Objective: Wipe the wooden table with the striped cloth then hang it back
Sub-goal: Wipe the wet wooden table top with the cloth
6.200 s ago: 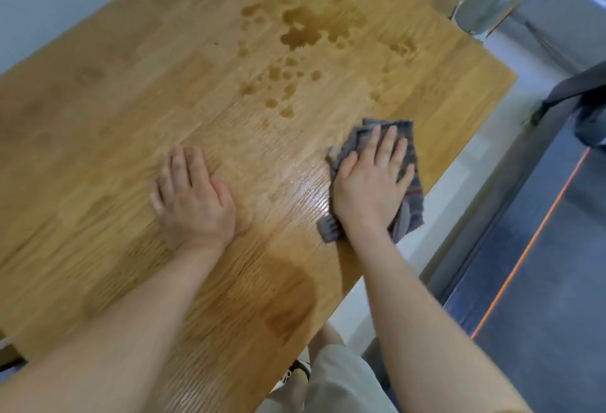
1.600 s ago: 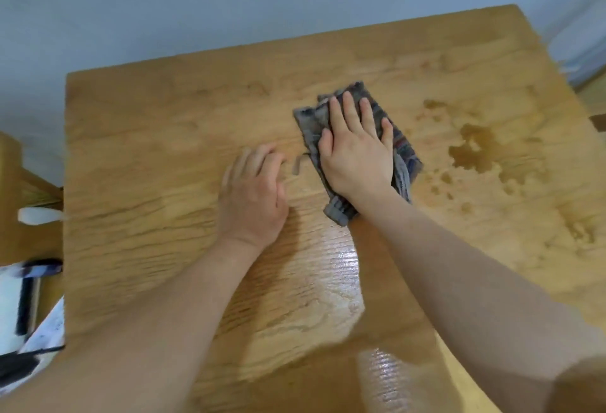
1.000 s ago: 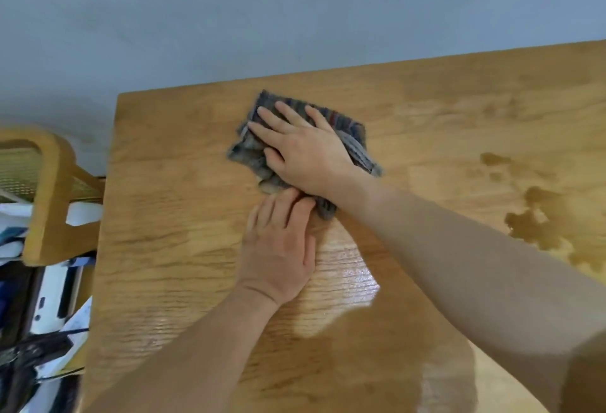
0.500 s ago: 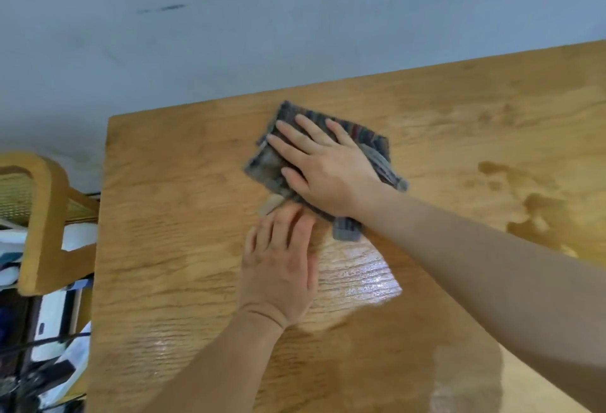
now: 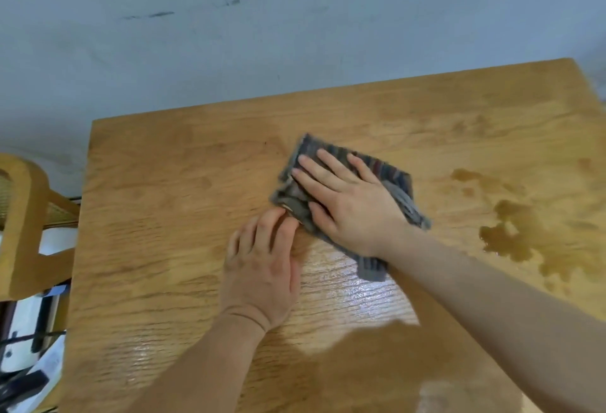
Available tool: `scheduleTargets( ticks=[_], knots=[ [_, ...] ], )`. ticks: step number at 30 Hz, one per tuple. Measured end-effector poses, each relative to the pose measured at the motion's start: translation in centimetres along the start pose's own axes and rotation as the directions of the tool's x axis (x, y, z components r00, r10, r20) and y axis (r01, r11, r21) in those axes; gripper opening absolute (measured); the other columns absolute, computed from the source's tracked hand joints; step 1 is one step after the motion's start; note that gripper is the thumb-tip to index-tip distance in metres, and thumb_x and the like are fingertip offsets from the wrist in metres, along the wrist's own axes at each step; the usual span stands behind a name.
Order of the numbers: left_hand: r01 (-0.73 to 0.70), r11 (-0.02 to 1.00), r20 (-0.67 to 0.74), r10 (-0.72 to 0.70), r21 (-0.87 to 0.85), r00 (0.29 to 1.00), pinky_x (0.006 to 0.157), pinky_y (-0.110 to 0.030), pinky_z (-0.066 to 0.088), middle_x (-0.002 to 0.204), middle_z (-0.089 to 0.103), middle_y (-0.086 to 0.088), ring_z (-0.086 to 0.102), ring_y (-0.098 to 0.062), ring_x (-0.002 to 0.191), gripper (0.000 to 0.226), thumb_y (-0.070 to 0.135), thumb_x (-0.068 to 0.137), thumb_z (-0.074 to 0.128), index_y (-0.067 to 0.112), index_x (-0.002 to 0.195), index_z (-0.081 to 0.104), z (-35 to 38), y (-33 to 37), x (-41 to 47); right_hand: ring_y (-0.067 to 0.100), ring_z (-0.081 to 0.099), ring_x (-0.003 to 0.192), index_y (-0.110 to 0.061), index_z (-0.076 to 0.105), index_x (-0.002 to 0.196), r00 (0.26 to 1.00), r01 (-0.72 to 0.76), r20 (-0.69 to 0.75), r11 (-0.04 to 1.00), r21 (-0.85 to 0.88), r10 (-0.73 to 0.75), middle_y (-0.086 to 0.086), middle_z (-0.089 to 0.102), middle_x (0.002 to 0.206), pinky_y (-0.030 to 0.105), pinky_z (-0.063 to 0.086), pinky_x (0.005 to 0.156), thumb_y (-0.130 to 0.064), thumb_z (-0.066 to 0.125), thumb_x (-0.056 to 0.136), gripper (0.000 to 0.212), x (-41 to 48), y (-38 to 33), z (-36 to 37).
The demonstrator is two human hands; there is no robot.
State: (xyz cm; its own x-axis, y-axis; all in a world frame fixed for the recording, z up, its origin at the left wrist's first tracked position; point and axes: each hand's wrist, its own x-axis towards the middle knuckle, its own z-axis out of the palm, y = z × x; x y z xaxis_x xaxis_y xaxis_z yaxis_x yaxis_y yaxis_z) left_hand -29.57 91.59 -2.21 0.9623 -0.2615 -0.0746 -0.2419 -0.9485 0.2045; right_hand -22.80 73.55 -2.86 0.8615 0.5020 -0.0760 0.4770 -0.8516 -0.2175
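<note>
A person's left hand [image 5: 262,271] lies flat and relaxed on the wooden worktop [image 5: 157,216], fingertips touching the near edge of the striped cloth [image 5: 390,173]. The right hand [image 5: 351,206] presses down on the crumpled cloth with fingers straight and spread, gripping nothing. Dark wet patches [image 5: 511,232] lie to the right. A wooden chair [image 5: 23,222] stands at left, and a pale wall [image 5: 295,19] is beyond.

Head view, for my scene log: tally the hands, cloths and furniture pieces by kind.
Hands: 2 (left hand, right hand)
Striped cloth: 1
Wooden table: 1
Wooden chair: 1
Total: 5
</note>
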Motion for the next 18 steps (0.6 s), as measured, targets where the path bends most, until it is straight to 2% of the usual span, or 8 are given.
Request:
scheduleTargets(
  ticks=[2,3,6,8,10,13,16,18],
  knots=[
    [0.000,1.000,-0.009,0.000,0.004,1.000,0.093,-0.043,0.039,0.131,0.047,-0.004,0.047,-0.027,0.114,0.047,0.030,0.077,0.038,0.021,0.122,0.046,-0.1,0.0,0.4,0.019,0.025,0.147,-0.026,0.039,0.149,0.999,-0.041,-0.035,0.999,0.005,0.041,-0.003,0.033,0.158,0.048,0.020,0.117,-0.044,0.031,0.095,0.057,0.8,3.5,-0.8],
    [-0.001,1.000,-0.012,0.001,0.008,1.000,0.094,-0.043,0.039,0.131,0.046,-0.004,0.045,-0.027,0.114,0.047,0.030,0.077,0.037,0.021,0.122,0.045,-0.1,0.0,0.7,0.019,0.022,0.148,-0.026,0.035,0.151,0.982,-0.174,-0.076,0.985,0.006,0.174,-0.003,0.029,0.159,0.048,0.018,0.118,-0.043,0.030,0.096,0.057,2.3,5.6,-1.3],
    [0.005,1.000,-0.021,-0.004,0.011,1.000,0.096,-0.044,0.037,0.132,0.045,-0.004,0.042,-0.026,0.116,0.045,0.030,0.079,0.036,0.021,0.122,0.045,0.0,-0.1,0.6,0.021,0.009,0.151,-0.023,0.021,0.155,0.826,-0.551,-0.112,0.833,0.051,0.553,-0.002,0.015,0.164,0.051,0.010,0.120,-0.040,0.024,0.101,0.057,6.7,8.7,-2.5],
    [-0.001,1.000,-0.032,0.002,0.017,0.999,0.096,-0.044,0.036,0.132,0.044,-0.005,0.041,-0.026,0.116,0.046,0.030,0.078,0.036,0.021,0.123,0.044,0.2,-0.1,0.3,0.023,0.009,0.151,-0.021,0.021,0.155,0.846,-0.518,-0.114,0.853,0.057,0.521,-0.002,0.014,0.164,0.053,0.009,0.119,-0.038,0.023,0.101,0.057,6.4,5.4,-1.4],
    [-0.003,1.000,-0.038,0.004,0.019,0.999,0.095,-0.043,0.035,0.132,0.044,-0.006,0.041,-0.027,0.115,0.048,0.029,0.077,0.038,0.020,0.123,0.043,0.2,-0.1,0.2,0.022,0.012,0.150,-0.022,0.025,0.154,0.932,-0.342,-0.113,0.939,0.038,0.344,-0.002,0.019,0.163,0.053,0.011,0.119,-0.039,0.025,0.101,0.056,2.8,0.0,0.3],
    [-0.001,1.000,-0.045,0.001,0.005,0.999,0.094,-0.043,0.034,0.131,0.045,-0.007,0.041,-0.028,0.115,0.042,0.030,0.077,0.039,0.019,0.118,0.044,0.2,-0.1,0.2,0.020,0.017,0.150,-0.020,0.034,0.152,0.972,-0.219,-0.081,0.975,0.045,0.222,-0.002,0.025,0.161,0.050,0.015,0.120,-0.036,0.028,0.100,0.054,-4.7,-5.9,2.0],
    [-0.016,1.000,-0.067,0.015,-0.004,0.998,0.093,-0.042,0.035,0.131,0.047,-0.005,0.042,-0.027,0.114,0.039,0.029,0.077,0.041,0.018,0.114,0.046,0.3,-0.1,0.2,0.018,0.021,0.149,-0.023,0.039,0.150,0.989,-0.138,-0.039,0.990,0.034,0.140,-0.004,0.030,0.159,0.048,0.019,0.119,-0.037,0.033,0.099,0.053,-6.5,-4.3,1.6],
    [-0.013,1.000,-0.069,0.013,-0.004,0.998,0.093,-0.041,0.034,0.131,0.047,-0.005,0.042,-0.027,0.114,0.038,0.028,0.077,0.041,0.019,0.112,0.048,0.2,-0.2,0.4,0.018,0.022,0.148,-0.027,0.037,0.150,0.976,-0.203,-0.075,0.979,0.018,0.204,-0.005,0.030,0.159,0.049,0.020,0.118,-0.040,0.033,0.098,0.055,-4.0,-0.7,0.6]
  ],
)
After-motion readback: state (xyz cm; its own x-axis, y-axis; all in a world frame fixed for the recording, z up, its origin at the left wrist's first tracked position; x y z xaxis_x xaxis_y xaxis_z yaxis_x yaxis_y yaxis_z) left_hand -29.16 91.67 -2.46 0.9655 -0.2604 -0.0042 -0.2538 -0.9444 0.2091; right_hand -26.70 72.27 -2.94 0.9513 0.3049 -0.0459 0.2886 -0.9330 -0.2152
